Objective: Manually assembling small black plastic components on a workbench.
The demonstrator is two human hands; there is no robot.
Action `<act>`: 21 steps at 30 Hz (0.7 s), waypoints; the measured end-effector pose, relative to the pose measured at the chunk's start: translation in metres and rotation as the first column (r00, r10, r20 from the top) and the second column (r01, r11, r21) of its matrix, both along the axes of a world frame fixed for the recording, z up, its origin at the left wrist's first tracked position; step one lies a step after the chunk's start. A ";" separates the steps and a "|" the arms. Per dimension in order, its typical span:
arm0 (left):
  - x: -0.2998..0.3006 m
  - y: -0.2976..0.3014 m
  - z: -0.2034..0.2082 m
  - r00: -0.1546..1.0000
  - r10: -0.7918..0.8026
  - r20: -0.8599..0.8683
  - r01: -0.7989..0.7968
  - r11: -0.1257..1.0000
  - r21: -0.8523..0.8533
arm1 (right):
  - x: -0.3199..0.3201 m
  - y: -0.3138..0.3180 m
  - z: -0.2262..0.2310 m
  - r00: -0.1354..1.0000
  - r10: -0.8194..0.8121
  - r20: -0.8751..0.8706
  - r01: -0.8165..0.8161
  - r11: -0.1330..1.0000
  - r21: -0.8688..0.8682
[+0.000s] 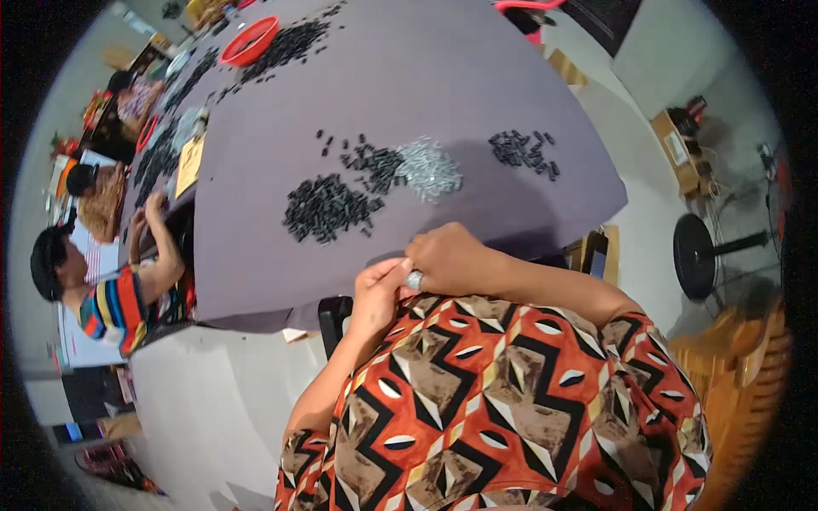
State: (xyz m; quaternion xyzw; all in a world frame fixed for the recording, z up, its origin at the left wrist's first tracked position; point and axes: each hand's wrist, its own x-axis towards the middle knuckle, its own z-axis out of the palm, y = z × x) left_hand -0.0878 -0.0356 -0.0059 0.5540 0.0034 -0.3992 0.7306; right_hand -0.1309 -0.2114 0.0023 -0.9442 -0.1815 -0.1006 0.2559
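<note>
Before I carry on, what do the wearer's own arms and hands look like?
The left hand and right hand wear no gloves. Short sleeves carry an angular orange-red, black, brown and white pattern. A silvery thing by the fingers may be a ring.

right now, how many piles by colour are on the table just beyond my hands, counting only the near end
Black: 3 (large left pile, middle pile, right pile)
Silvery: 1 (silvery pile, against the middle one)
Total: 4 piles
</note>
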 end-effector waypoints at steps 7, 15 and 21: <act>-0.003 -0.005 0.004 0.996 -0.040 0.074 0.039 0.999 0.018 | -0.004 -0.002 -0.001 0.998 -0.053 -0.038 0.055 0.997 0.054; 0.008 -0.002 0.006 0.992 -0.089 0.094 0.093 0.995 -0.045 | -0.019 -0.060 0.031 0.939 -0.341 -0.044 0.343 0.923 0.177; 0.008 -0.003 0.002 0.989 -0.115 0.090 0.120 0.992 -0.050 | -0.024 -0.076 0.048 0.919 -0.369 0.141 0.354 0.927 0.123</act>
